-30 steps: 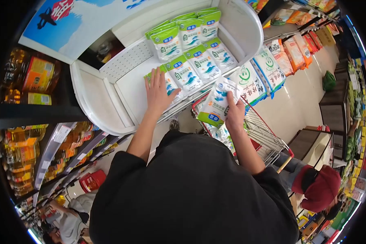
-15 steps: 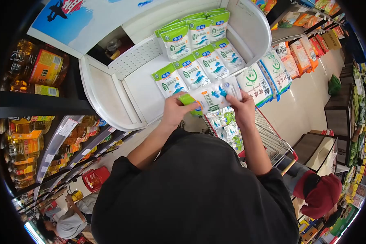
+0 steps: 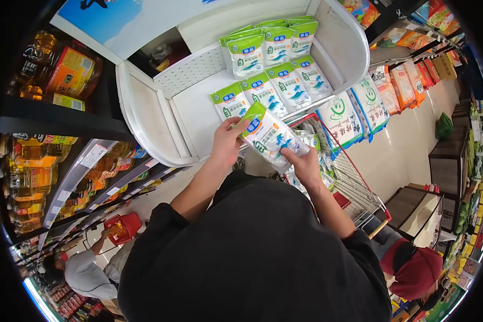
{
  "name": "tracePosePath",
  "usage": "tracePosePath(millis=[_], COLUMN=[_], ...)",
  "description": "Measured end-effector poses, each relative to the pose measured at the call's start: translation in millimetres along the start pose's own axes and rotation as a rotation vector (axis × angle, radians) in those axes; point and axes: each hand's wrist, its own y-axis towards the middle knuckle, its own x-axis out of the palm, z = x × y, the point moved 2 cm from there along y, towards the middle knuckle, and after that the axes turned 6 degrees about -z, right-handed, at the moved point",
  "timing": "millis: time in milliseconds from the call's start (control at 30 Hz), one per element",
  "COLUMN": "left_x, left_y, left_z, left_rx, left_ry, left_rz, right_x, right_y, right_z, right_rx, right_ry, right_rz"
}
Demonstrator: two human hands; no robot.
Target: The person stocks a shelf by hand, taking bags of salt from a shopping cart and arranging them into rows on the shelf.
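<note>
A green-topped white salt packet (image 3: 271,135) is held tilted in front of my chest, its printed face up. My left hand (image 3: 228,142) pinches its green top end. At the lower right end, my right hand (image 3: 306,166) grips it with the thumb across the front. Just beyond, a white display shelf (image 3: 190,110) bears more salt packets (image 3: 287,86) of the same kind, a row at the front and a stacked group behind. Below the shelf, a shopping cart (image 3: 354,180) holds several similar packets, partly hidden by my right arm.
Bottles of oil (image 3: 72,75) fill the dark shelves on the left. Large rice bags (image 3: 370,99) stand right of the display. A person in a red top (image 3: 413,268) is at the lower right; another in a grey shirt (image 3: 88,276) is near a red basket (image 3: 122,228).
The packet has turned from nearly level to slanting, its green end now higher. My right hand has shifted down and slightly left. The whole view has moved a little.
</note>
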Motion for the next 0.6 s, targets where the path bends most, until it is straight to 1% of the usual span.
tracePosePath(millis=[33, 67, 100, 133, 200, 233, 267, 333, 367, 400, 433, 467, 533, 567, 600], left_x=[3.3, 9.5, 15.3, 13.0, 1.6, -11.1, -24.0, -50.7, -60.1, -68.4, -71.8, -75.3, -82.2, -84.1, -87.7], left_y=[-4.4, -10.9, -17.0, -17.3, -8.0, 0.2, 10.7, 27.3, 36.1, 40.4, 43.3, 48.2, 52.8, 54.5, 57.5], left_z=[-2.6, -6.3, -6.0, -6.7, -1.2, 1.6, 5.6, 23.6, 29.9, 39.2, 47.5, 50.7, 51.8, 53.1, 53.9], left_rx=[0.004, 0.037, 0.07, 0.075, 0.19, 0.28, 0.287, 0.567, 0.57, 0.672, 0.761, 0.761, 0.515, 0.516, 0.455], left_ry=[-0.001, -0.007, -0.012, -0.013, -0.026, 0.032, 0.033, 0.264, 0.261, 0.576, 0.895, 0.894, 1.12, 1.117, 1.077], left_rz=[0.006, -0.059, -0.124, -0.113, -0.068, -0.002, 0.006, 0.244, 0.25, 0.433, 0.616, 0.623, 0.831, 0.834, 0.825], right_x=[3.0, 6.0, 10.2, 11.0, 13.6, 16.4, 17.4, 17.5, 14.0, 9.1, 2.4, -4.3, -17.5, -24.9, -31.6], right_y=[0.8, 2.3, 5.7, 8.2, 18.5, 22.6, 23.7, 21.0, 20.3, 18.2, 16.8, 15.4, 9.5, 6.8, 4.5], right_z=[-1.3, -2.4, -4.1, -1.9, 5.1, 6.2, 7.2, 11.5, 17.0, 25.3, 35.5, 45.8, 61.8, 67.6, 72.6], right_rx=[0.013, 0.025, -0.007, -0.004, 0.076, 0.134, 0.133, 0.148, 0.146, 0.148, 0.162, 0.177, 0.189, 0.204, 0.218], right_ry=[0.03, 0.059, 0.059, 0.06, 0.073, 0.098, 0.1, 0.044, 0.032, 0.029, 0.026, 0.024, 0.024, -0.01, -0.042], right_rz=[0.035, 0.068, 0.078, 0.067, -0.089, -0.204, -0.215, -0.273, -0.283, -0.29, -0.237, -0.182, -0.158, -0.123, -0.086])
